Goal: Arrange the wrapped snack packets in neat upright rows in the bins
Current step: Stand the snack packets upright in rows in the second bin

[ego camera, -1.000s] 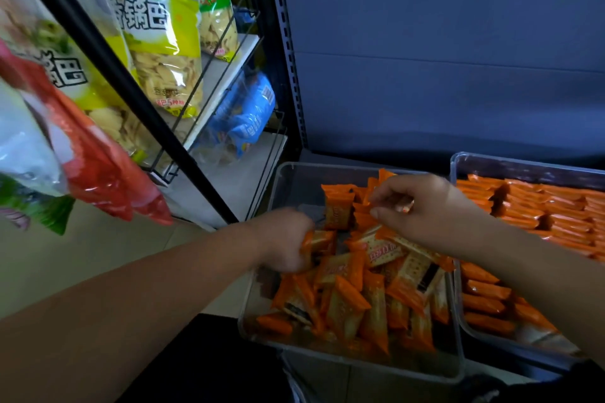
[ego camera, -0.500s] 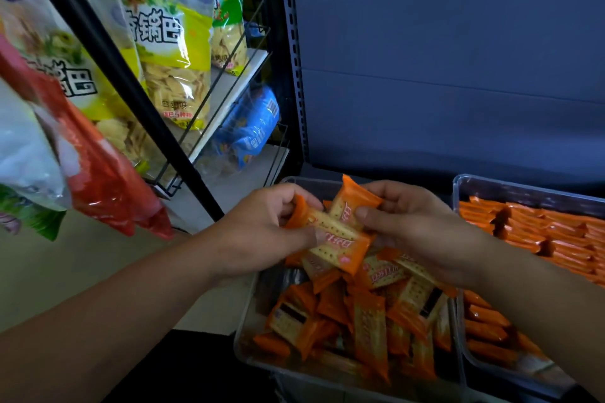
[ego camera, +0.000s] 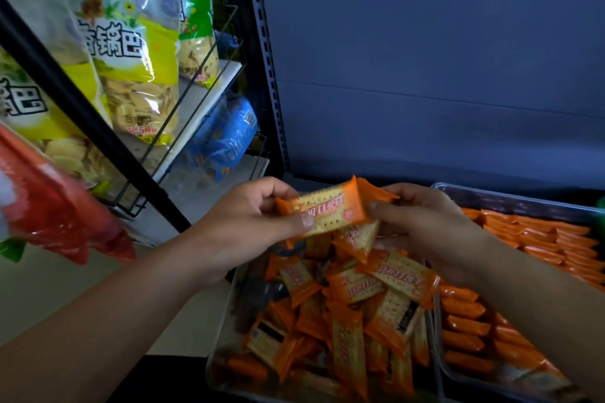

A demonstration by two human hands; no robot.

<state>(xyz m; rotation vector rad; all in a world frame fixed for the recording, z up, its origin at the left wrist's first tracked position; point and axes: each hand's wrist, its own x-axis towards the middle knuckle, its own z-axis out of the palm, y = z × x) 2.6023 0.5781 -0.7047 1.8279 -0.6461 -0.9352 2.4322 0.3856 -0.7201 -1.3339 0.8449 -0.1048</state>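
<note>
Both my hands hold a small stack of orange cracker packets [ego camera: 327,209] above the left clear bin [ego camera: 219,330]. My left hand [ego camera: 248,222] pinches the stack's left end, thumb on the front packet. My right hand [ego camera: 422,222] grips the right end, fingers curled behind it. The left bin holds a loose jumble of orange packets [ego camera: 353,314] lying at all angles. In the right clear bin [ego camera: 491,199] orange packets [ego camera: 540,239] stand on edge in tidy rows.
A black wire rack [ego camera: 203,98] at the left holds large yellow and green crisp bags [ego camera: 131,75] and a blue bag [ego camera: 226,141]. A red bag [ego camera: 49,206] hangs close at far left. A dark blue back panel [ego camera: 425,59] rises behind the bins.
Both hands have lifted out of the left bin with packets and brought them together into a stack held a little higher; the front packet now lies more level.
</note>
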